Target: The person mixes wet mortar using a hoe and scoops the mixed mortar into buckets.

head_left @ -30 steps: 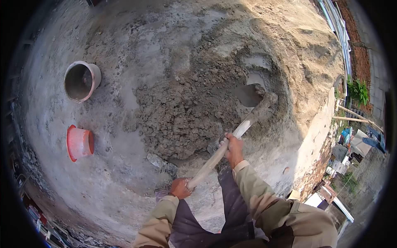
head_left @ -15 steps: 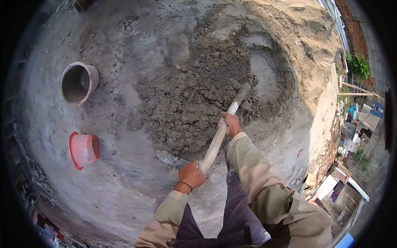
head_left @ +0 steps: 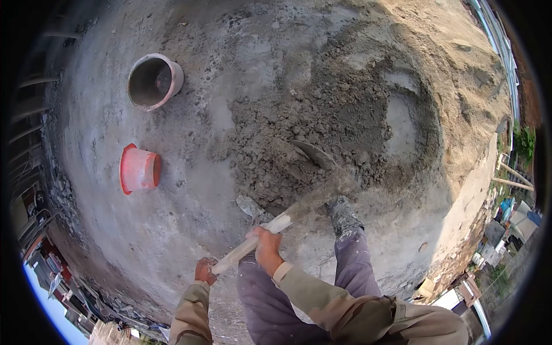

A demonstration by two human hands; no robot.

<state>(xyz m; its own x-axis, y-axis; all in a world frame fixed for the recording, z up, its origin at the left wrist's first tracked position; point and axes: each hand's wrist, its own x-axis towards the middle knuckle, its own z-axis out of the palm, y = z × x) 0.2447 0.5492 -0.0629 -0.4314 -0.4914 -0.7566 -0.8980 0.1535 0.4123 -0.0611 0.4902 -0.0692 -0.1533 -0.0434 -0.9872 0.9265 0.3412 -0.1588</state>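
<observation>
My right hand (head_left: 267, 248) is wrapped round the pale wooden handle of a hoe (head_left: 246, 249). Lower down, my left hand (head_left: 205, 271) grips the handle's end. The hoe's blade (head_left: 314, 154) shows at the near side of a heap of wet grey mortar (head_left: 310, 123), with its lower part in or against the mix. Where handle and blade meet, the shaft is mud-coated and blurred. One mortar-caked boot (head_left: 345, 215) stands right of the handle, and the other (head_left: 250, 207) touches the heap's near left edge.
A bucket (head_left: 177, 86) with a dark inside stands at the upper left. Below it, a red-rimmed bucket (head_left: 141, 168) lies tipped or upside down. Sand (head_left: 460, 69) is piled beyond the mortar at the upper right. Assorted clutter (head_left: 500, 236) lines the far right edge.
Both hands have drawn the hoe back toward my body and to the left. Its blade, hidden before, now shows at the heap. The camera view has shifted, so the buckets sit further right and higher.
</observation>
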